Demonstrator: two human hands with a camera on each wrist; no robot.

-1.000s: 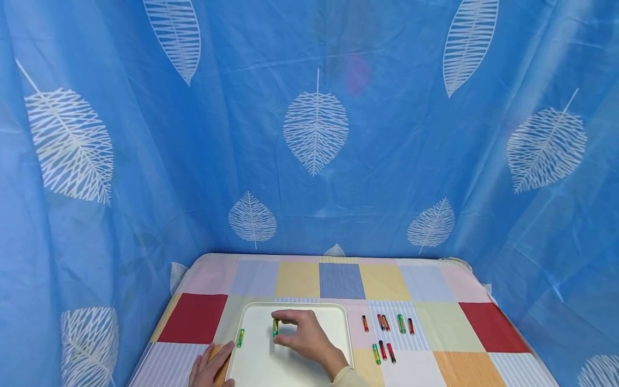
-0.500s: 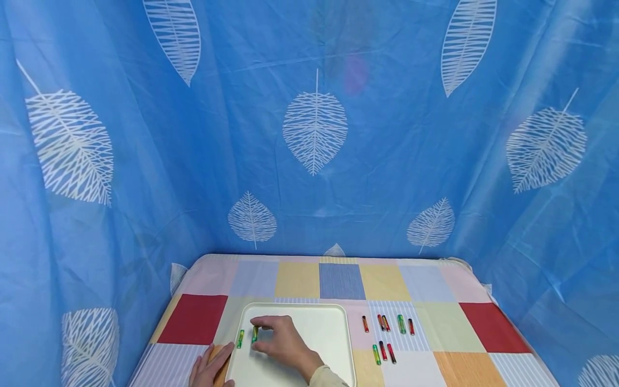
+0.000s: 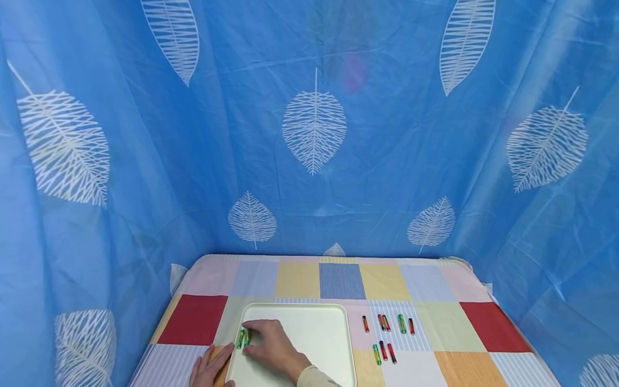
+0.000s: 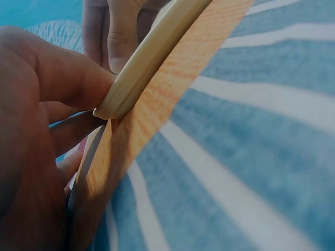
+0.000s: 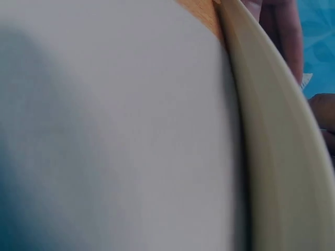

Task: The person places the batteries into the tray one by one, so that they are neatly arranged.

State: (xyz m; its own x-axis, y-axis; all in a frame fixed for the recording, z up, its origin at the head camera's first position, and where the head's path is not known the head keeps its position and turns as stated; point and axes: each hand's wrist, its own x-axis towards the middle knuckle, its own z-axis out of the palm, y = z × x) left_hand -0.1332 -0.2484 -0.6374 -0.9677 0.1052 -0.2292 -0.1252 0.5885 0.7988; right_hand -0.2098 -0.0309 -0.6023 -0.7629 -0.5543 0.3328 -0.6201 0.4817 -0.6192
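A cream tray (image 3: pixel 309 338) lies on the table with a green battery (image 3: pixel 240 339) near its left rim. Just right of that battery, my right hand (image 3: pixel 275 345) pinches a second green battery (image 3: pixel 248 337) between thumb and index finger, low over the tray floor. My left hand (image 3: pixel 211 367) rests against the tray's left side, fingers extended. In the left wrist view, the thumb of the left hand (image 4: pixel 57 78) touches the tray rim (image 4: pixel 141 63). The right wrist view shows mostly the tray's outer wall (image 5: pixel 277 130); the held battery is out of sight there.
Right of the tray, several red-and-black batteries (image 3: pixel 383 350) lie loose on the patchwork tablecloth (image 3: pixel 464 371), with green batteries (image 3: pixel 402 324) among them. A blue leaf-print curtain (image 3: pixel 377 177) surrounds the table at the back and sides.
My right hand has moved left across the tray with the pinched green battery, bringing it down beside the other green one. The left hand and the tray stay put.
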